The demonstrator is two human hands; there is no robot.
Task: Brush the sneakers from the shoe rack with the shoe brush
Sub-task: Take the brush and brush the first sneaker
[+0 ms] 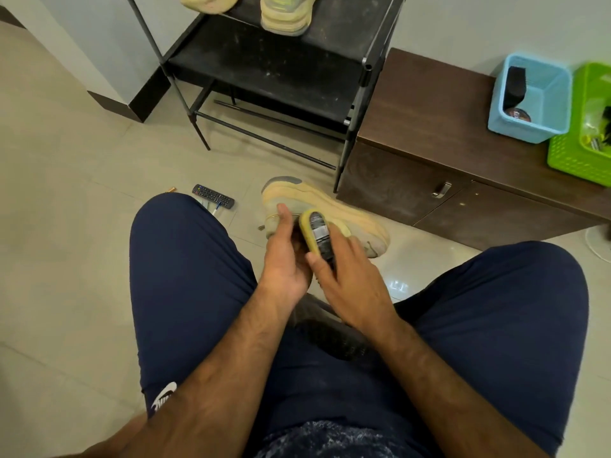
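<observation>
the person sits with knees apart and keeps the tan sneaker [334,206] low between them, near the floor, with the left hand [284,259] curled round its heel end to steady it against the strokes. the right hand [350,282] has its fingers [357,247] wrapped over the shoe brush [315,231], laid against the sneaker's side. the other sneakers [284,18] sit on the shoe rack [274,71].

The top edge cuts our rack sneakers [284,14] short, the right edge the green basket [568,160]. Our left hand [284,262] and shoe brush [315,233] hide part of the gripped sneaker [330,200].
</observation>
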